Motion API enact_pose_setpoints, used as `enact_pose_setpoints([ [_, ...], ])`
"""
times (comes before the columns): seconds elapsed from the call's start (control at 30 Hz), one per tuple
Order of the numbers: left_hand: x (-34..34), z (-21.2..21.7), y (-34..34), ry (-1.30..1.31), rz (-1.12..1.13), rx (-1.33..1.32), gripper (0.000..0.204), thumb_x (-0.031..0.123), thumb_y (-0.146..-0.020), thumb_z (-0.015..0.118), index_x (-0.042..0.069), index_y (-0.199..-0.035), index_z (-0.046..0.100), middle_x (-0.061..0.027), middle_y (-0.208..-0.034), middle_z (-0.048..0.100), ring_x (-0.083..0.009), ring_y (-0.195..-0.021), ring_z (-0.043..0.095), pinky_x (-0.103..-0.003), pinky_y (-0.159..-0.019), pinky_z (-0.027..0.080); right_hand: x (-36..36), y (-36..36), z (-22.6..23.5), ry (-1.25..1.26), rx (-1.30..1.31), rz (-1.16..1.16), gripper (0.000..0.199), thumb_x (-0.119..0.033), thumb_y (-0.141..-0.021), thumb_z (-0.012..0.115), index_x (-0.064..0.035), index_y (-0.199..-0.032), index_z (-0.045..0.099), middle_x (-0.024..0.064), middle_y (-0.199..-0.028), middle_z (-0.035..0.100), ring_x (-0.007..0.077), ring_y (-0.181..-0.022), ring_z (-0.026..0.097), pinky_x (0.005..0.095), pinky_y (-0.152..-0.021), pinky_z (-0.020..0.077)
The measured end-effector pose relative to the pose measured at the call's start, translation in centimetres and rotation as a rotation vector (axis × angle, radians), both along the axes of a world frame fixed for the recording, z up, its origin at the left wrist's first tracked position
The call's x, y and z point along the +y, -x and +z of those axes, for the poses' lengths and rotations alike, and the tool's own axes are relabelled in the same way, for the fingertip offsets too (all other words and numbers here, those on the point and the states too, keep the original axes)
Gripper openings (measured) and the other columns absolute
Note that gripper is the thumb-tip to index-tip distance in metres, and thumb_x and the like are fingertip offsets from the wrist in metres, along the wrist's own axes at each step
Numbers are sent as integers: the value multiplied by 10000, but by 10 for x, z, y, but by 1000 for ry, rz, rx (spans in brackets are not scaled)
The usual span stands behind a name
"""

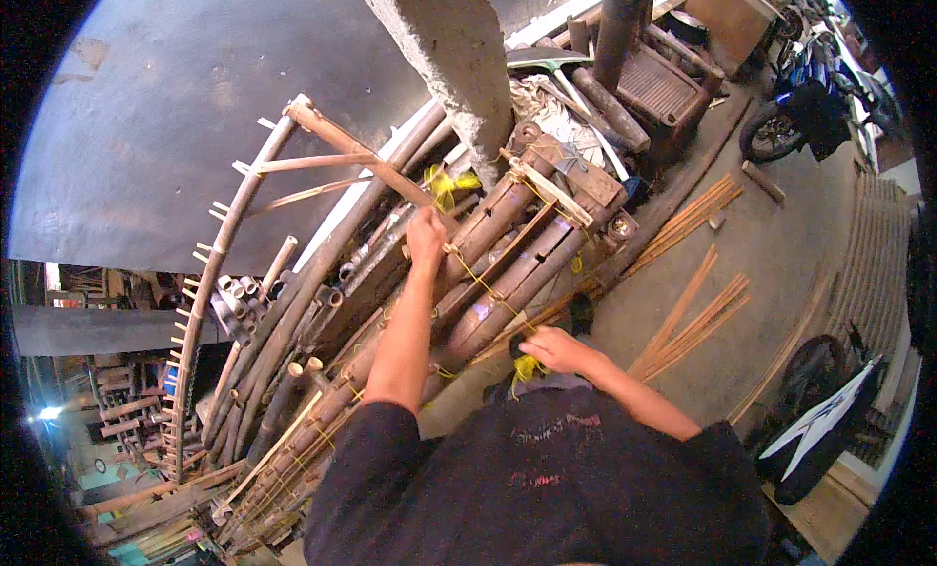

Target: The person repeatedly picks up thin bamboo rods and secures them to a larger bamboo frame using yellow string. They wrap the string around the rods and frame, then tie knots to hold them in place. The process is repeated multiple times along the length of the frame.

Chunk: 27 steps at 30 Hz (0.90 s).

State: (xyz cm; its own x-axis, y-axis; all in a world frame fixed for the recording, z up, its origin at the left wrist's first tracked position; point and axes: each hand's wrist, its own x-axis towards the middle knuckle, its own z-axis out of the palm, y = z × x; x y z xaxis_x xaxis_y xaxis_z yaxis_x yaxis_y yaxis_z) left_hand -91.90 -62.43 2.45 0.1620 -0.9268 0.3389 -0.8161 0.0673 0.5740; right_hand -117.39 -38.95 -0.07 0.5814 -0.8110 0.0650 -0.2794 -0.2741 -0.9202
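Note:
A thin yellow cord [478,279] stretches slantwise over the brown bamboo poles [485,317] between my hands. At its far left end, my left hand [427,238] is closed at the cord, beside the lower end of a slanting bamboo bar; its fingertips are partly hidden. My right hand [559,351] pinches the cord close to my body. Loose yellow strands [528,370] hang just under that hand. Beyond my left hand lies a bright yellow bundle of cord [451,186]. A short light wooden crosspiece [551,195] lies over the poles' far end.
A curved bamboo frame with pegs [223,236] leans at the left. A rough concrete post [444,63] stands ahead. Split bamboo strips [695,322] lie on the floor at right. Motorcycles [795,117] are parked at the far right. Bamboo tubes [237,298] are stacked at left.

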Motion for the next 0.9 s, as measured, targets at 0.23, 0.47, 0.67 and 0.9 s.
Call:
enact_pose_setpoints([
  [0.23,-6,78,38,-585,-40,-410,247,221,-877,534,52,-997,668,-225,-903,675,-365,-898,660,-504,-799,495,-18,47,6,-172,-206,-205,190,-114,-871,581,2,-1019,606,86,-1012,628,206,-987,581,325,-888,448],
  [0.47,56,46,190,-460,-170,-18,269,219,-881,562,74,-1107,571,-131,-1026,667,-346,-1030,594,-568,-867,369,-109,77,0,-1055,-999,-1087,286,-199,-873,548,-55,-1120,533,107,-1058,578,206,-982,549,363,-912,408],
  [0.67,53,27,212,-314,-21,-91,303,276,-874,597,131,-1139,576,-145,-996,645,-338,-1009,575,-596,-857,344,-140,27,130,-123,-800,-735,136,-162,-914,493,-56,-873,568,67,-888,573,199,-819,539,347,-801,444],
  [0.9,57,34,210,-379,-66,101,276,264,-963,481,82,-1070,658,-198,-1046,660,-374,-1006,602,-588,-909,317,-313,22,99,687,982,-11,560,-541,-910,469,-61,-1096,691,195,-1075,618,308,-1186,429,546,-1011,246],
])
